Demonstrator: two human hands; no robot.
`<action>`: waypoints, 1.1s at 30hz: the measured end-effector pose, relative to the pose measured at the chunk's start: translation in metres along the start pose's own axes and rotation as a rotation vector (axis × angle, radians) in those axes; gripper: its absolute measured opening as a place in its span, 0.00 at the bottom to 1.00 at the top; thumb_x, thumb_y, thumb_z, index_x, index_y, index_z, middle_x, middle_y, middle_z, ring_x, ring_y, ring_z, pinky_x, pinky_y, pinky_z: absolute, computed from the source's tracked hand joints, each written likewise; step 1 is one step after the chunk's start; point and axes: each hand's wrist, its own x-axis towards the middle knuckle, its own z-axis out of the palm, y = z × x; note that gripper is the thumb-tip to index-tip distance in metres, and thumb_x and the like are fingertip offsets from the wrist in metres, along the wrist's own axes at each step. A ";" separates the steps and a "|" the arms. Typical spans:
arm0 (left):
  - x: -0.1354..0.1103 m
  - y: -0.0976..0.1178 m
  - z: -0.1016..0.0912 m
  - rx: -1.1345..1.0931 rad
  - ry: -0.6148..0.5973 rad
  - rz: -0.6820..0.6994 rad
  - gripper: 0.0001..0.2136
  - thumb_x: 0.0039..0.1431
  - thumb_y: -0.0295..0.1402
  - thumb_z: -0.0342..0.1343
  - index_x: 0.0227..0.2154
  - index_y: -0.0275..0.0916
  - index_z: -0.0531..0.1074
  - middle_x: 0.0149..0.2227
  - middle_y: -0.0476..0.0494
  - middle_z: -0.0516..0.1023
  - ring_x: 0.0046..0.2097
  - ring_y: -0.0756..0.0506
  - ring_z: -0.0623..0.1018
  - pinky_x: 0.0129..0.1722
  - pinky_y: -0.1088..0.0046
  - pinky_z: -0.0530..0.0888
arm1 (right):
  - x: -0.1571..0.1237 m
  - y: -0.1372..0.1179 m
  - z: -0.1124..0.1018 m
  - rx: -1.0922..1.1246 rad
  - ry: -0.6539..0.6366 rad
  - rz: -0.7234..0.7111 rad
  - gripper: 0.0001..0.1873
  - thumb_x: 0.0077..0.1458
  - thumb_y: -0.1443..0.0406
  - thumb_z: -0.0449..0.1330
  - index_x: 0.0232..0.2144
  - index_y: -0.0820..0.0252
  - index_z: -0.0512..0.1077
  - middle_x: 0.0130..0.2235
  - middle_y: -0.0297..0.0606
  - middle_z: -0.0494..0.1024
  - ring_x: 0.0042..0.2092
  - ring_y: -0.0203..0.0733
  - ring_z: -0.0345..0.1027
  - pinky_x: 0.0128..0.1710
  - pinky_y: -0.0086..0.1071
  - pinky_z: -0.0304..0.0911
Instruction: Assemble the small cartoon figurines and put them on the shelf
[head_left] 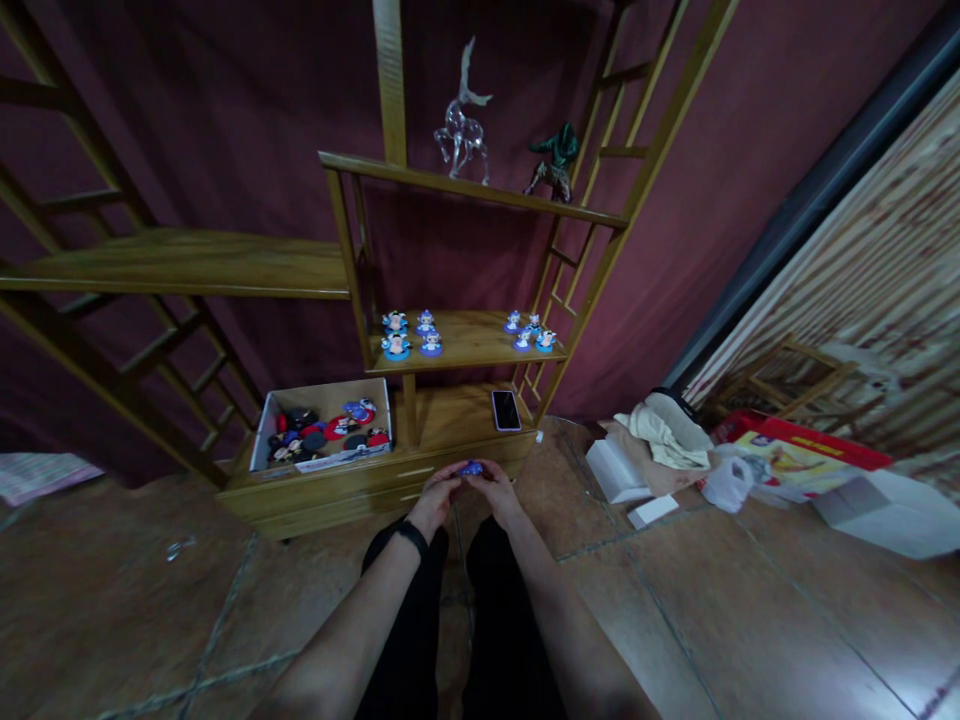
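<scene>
My left hand and my right hand meet in front of the lower cabinet, both closed on one small purple figurine. Fingers cover most of it, so its shape is hard to make out. Ahead, small figurines on round blue and purple bases stand on the middle shelf: a left group and a right group. To the left, an open cardboard box on the cabinet top holds several loose figurines with red, black and purple parts.
A phone lies on the cabinet top. Above stand a clear deer figure and a dark green statuette. On the floor at right are white boxes, cloth, a plastic bag and a red-yellow package.
</scene>
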 end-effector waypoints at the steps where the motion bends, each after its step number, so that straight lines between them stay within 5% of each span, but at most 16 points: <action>1: 0.000 0.000 0.000 0.002 -0.005 0.003 0.17 0.35 0.21 0.63 0.33 0.36 0.79 0.36 0.40 0.81 0.41 0.44 0.78 0.47 0.69 0.70 | 0.000 -0.001 0.001 -0.003 0.001 -0.001 0.19 0.33 0.62 0.68 0.32 0.57 0.73 0.34 0.33 0.77 0.39 0.40 0.68 0.45 0.35 0.61; 13: 0.002 0.000 0.002 -0.103 0.140 -0.018 0.18 0.41 0.17 0.62 0.39 0.35 0.76 0.30 0.44 0.80 0.31 0.50 0.77 0.36 0.74 0.72 | -0.002 -0.003 0.001 -0.010 -0.004 0.047 0.19 0.34 0.60 0.68 0.33 0.58 0.73 0.35 0.34 0.78 0.39 0.40 0.70 0.44 0.34 0.63; 19: 0.010 -0.007 -0.005 -0.069 0.126 0.009 0.19 0.38 0.21 0.66 0.38 0.35 0.76 0.30 0.45 0.80 0.31 0.50 0.78 0.37 0.75 0.71 | -0.001 0.002 0.001 -0.108 0.106 -0.029 0.13 0.35 0.62 0.67 0.28 0.57 0.72 0.31 0.32 0.77 0.38 0.41 0.70 0.43 0.34 0.63; 25: 0.015 -0.012 -0.008 -0.067 0.122 -0.021 0.21 0.40 0.21 0.66 0.42 0.35 0.75 0.31 0.43 0.80 0.31 0.49 0.78 0.35 0.74 0.72 | 0.004 0.011 0.000 -0.176 0.162 -0.157 0.18 0.39 0.64 0.65 0.37 0.55 0.72 0.38 0.35 0.76 0.42 0.43 0.69 0.48 0.36 0.63; 30: 0.016 -0.008 -0.008 -0.112 0.146 -0.064 0.14 0.45 0.21 0.64 0.37 0.36 0.75 0.32 0.44 0.80 0.30 0.49 0.79 0.32 0.76 0.73 | 0.006 0.008 -0.001 -0.251 0.115 -0.178 0.15 0.42 0.63 0.64 0.37 0.54 0.73 0.36 0.34 0.76 0.40 0.43 0.69 0.45 0.35 0.64; 33: 0.015 -0.002 -0.010 -0.160 0.147 -0.103 0.08 0.50 0.25 0.62 0.35 0.36 0.74 0.30 0.44 0.80 0.28 0.50 0.78 0.28 0.77 0.73 | 0.015 -0.017 -0.001 -0.275 0.118 -0.216 0.14 0.43 0.63 0.64 0.37 0.54 0.73 0.35 0.35 0.76 0.38 0.43 0.69 0.43 0.36 0.64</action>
